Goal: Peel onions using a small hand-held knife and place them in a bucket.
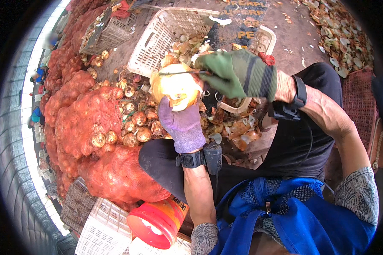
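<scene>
My left hand [182, 127], in a purple glove, is closed around the lower side of a large onion [174, 88], its skin partly off and its surface bright with glare. My right hand [238, 75], in a green striped glove, grips a small knife [175, 73]. Its thin blade lies across the upper part of the onion; the handle is mostly hidden in the glove. Just beyond my hands stands a white plastic crate [144, 54] with onion peelings in it. A dark printed sheet [233, 33] rests over its right part.
Red mesh sacks of onions [89, 114] are piled at left, with loose onions [143, 134] beside them. Peelings [241, 131] lie before my legs, and a heap of peelings [342, 34] is at far right. A red bucket [151, 223] and white crates [104, 229] stand near left.
</scene>
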A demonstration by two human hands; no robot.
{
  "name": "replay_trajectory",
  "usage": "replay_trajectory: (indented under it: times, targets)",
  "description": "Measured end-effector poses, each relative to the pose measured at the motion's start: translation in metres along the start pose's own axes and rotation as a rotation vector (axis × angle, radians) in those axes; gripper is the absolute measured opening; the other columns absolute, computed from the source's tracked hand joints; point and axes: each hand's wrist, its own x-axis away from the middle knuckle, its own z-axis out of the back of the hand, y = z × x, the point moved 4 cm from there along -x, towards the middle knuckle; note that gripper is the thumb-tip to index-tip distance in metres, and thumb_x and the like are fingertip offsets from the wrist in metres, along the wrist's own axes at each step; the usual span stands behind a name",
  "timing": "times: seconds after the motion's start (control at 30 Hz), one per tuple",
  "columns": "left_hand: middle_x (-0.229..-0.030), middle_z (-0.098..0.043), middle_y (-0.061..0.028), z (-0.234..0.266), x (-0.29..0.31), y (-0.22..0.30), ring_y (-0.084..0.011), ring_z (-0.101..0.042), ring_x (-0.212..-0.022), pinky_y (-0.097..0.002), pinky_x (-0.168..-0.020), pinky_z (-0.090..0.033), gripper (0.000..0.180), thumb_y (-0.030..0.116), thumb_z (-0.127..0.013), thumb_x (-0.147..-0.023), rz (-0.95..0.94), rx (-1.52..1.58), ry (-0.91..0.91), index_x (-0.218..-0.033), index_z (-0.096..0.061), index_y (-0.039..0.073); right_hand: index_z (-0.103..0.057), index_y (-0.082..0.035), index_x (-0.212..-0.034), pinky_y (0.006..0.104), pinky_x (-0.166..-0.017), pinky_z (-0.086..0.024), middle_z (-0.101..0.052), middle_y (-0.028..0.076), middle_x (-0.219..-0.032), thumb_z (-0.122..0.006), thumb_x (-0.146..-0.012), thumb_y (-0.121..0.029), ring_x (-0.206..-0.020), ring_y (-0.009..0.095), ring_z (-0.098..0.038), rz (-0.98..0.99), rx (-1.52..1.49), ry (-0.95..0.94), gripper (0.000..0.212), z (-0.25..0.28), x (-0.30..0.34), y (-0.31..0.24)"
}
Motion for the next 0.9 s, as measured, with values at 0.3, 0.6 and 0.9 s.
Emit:
replay_trajectory:
  times: [0.3, 0.6, 0.9]
  targets:
    - [-0.122, -0.055, -0.0117, 0.000, -0.001, 0.002, -0.0263, -0.054, -0.109, -0.0416, -0.097, -0.042, 0.057, 0.015, -0.066, -0.080, -0.294, -0.155, -0.047, -0.131, -0.043, 0.003, -0.051, 0.001, -0.086, 0.0422, -0.047, -0.050, -0.061, 0.017, -0.066, -0.064, -0.074, -0.015, -0.061, 0.033, -0.066, 0.096, 0.168, -0.029, 0.024, -0.012, 0.007, -0.014]
    - [-0.121, -0.056, -0.0110, -0.012, 0.005, -0.005, -0.0278, -0.054, -0.110, -0.0507, -0.100, -0.037, 0.062, 0.028, -0.067, -0.078, -0.068, 0.022, -0.100, -0.131, -0.045, 0.005, -0.048, 0.002, -0.100, 0.0391, -0.044, -0.048, -0.058, 0.012, -0.066, -0.059, -0.075, -0.014, -0.056, 0.027, -0.064, 0.200, 0.473, 0.076, 0.031, -0.010, 0.011, -0.005]
    - [-0.122, -0.055, -0.0119, -0.008, 0.005, -0.008, -0.0276, -0.053, -0.110, -0.0500, -0.100, -0.037, 0.064, 0.033, -0.067, -0.076, -0.080, -0.067, 0.023, -0.128, -0.047, 0.002, -0.047, 0.002, -0.098, 0.0378, -0.043, -0.046, -0.055, 0.010, -0.063, -0.055, -0.078, -0.014, -0.053, 0.025, -0.062, 0.157, 0.444, 0.089, 0.027, -0.015, 0.014, -0.015]
